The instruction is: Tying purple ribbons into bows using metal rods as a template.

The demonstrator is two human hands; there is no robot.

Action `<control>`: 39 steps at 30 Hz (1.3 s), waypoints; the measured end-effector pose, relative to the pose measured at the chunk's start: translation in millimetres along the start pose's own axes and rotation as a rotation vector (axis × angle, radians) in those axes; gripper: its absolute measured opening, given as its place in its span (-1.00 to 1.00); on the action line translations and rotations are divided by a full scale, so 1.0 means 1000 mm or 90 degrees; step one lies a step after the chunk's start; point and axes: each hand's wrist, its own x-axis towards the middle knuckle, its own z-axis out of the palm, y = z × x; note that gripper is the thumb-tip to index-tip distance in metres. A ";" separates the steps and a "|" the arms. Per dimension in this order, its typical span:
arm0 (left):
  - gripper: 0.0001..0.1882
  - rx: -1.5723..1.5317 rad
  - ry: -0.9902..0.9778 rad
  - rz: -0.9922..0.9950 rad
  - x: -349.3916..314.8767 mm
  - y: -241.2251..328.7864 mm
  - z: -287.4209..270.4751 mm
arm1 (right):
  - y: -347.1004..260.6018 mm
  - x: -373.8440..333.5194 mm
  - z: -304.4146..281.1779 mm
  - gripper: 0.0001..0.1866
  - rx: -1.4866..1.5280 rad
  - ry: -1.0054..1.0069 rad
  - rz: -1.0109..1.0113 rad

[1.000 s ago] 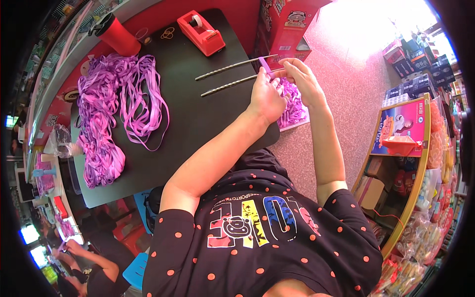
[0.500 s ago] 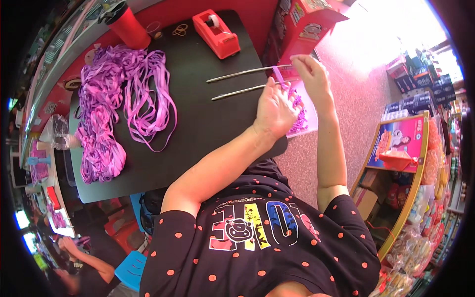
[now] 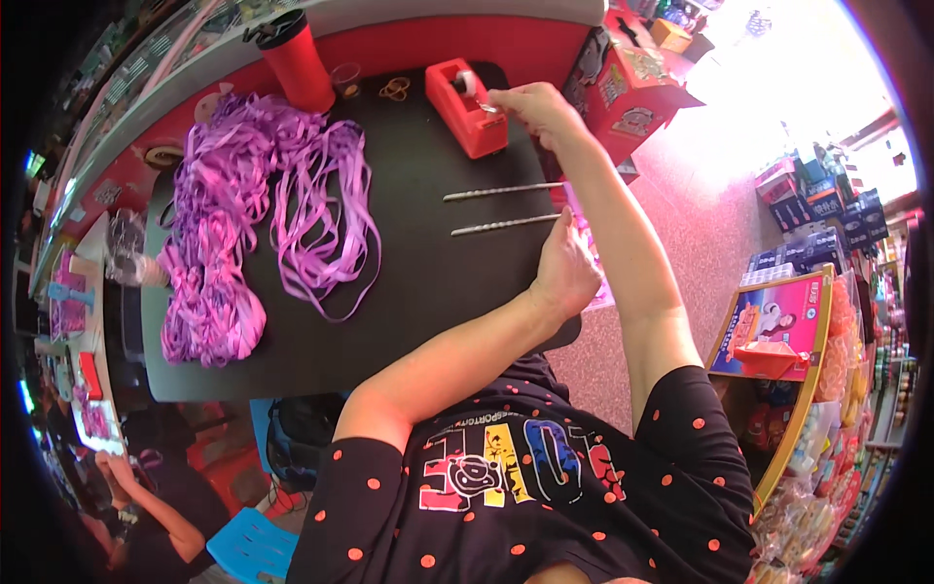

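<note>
So, on the flat black table (image 3: 438, 277), a big heap of shiny purple ribbon (image 3: 216, 234) at left looks undone. The right hand (image 3: 547, 115) is at the boxy red plastic tape holder (image 3: 479, 134), far side. The left hand (image 3: 567, 268) is near two thin silver metal rods (image 3: 501, 192); a narrow purple strip (image 3: 573, 198) there looks unfinished. I can't tell either grip.
</note>
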 end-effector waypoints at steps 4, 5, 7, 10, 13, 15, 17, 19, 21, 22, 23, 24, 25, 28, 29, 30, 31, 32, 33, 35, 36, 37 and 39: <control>-0.42 -0.011 -0.009 -0.007 -0.002 0.001 -0.011 | 0.007 0.010 0.011 -0.75 -0.005 -0.014 -0.006; -0.43 -0.038 -0.002 -0.005 -0.001 0.000 -0.011 | 0.017 0.017 0.009 -0.76 0.003 -0.002 -0.020; -0.42 -0.008 0.064 -0.007 -0.005 0.000 -0.002 | 0.022 0.019 0.007 -0.80 0.027 -0.006 0.036; -0.41 -0.001 0.046 -0.001 -0.010 0.005 -0.002 | 0.004 0.006 0.019 -0.81 0.000 0.011 0.059; -0.40 0.005 0.054 0.001 -0.010 -0.001 -0.001 | 0.015 0.014 0.010 -0.80 0.052 0.005 0.017; -0.40 -0.007 0.070 0.011 -0.011 0.004 0.001 | -0.016 -0.005 0.016 -0.82 0.078 0.023 0.090; -0.36 -0.008 0.065 0.007 -0.009 0.003 0.001 | -0.020 -0.005 0.004 -0.80 0.067 0.007 0.067; -0.32 0.028 0.079 -0.004 -0.008 0.003 0.010 | -0.014 -0.004 -0.006 -0.79 0.074 -0.042 0.072; -0.28 0.023 0.067 0.014 -0.006 0.003 0.008 | -0.006 -0.009 -0.003 -0.77 0.079 -0.050 0.067; -0.28 0.012 0.075 0.017 -0.005 0.004 0.007 | -0.003 -0.013 -0.003 -0.77 0.080 -0.061 0.072; -0.29 0.002 0.082 0.018 -0.005 0.003 0.005 | -0.002 -0.019 -0.004 -0.77 0.078 -0.050 0.087; -0.33 0.001 0.075 0.021 -0.003 0.003 0.003 | 0.000 -0.024 -0.004 -0.77 0.077 -0.039 0.102; -0.33 -0.002 0.082 0.026 -0.003 0.002 0.001 | 0.002 -0.026 -0.004 -0.77 0.079 -0.046 0.108; -0.43 -0.002 0.018 0.025 -0.001 0.003 -0.008 | 0.010 -0.033 -0.004 -0.77 0.107 -0.046 0.125; -0.43 -0.003 0.023 0.024 -0.002 0.004 -0.004 | 0.014 -0.033 -0.006 -0.77 0.109 -0.047 0.129; -0.45 -0.019 -0.003 0.022 -0.004 0.004 -0.001 | 0.018 -0.033 -0.008 -0.77 0.126 -0.052 0.136; -0.46 -0.036 -0.030 0.021 -0.006 0.005 0.003 | 0.021 -0.033 -0.009 -0.77 0.143 -0.058 0.142; -0.46 -0.037 -0.027 0.020 -0.006 0.005 0.004 | 0.024 -0.033 -0.009 -0.77 0.144 -0.058 0.144; -0.47 -0.028 -0.027 0.023 -0.006 0.006 0.005 | 0.027 -0.033 -0.008 -0.77 0.139 -0.054 0.145; -0.49 -0.021 -0.023 0.023 -0.007 0.006 0.005 | 0.031 -0.032 -0.008 -0.76 0.136 -0.050 0.149; -0.50 -0.023 -0.004 0.024 -0.008 0.006 0.005 | 0.033 -0.031 -0.007 -0.76 0.142 -0.051 0.148; -0.51 -0.026 0.016 0.024 -0.009 0.006 0.005 | 0.034 -0.031 -0.007 -0.75 0.148 -0.051 0.148; -0.52 -0.045 0.014 0.015 -0.008 0.006 0.003 | 0.036 -0.030 -0.005 -0.75 0.125 -0.043 0.138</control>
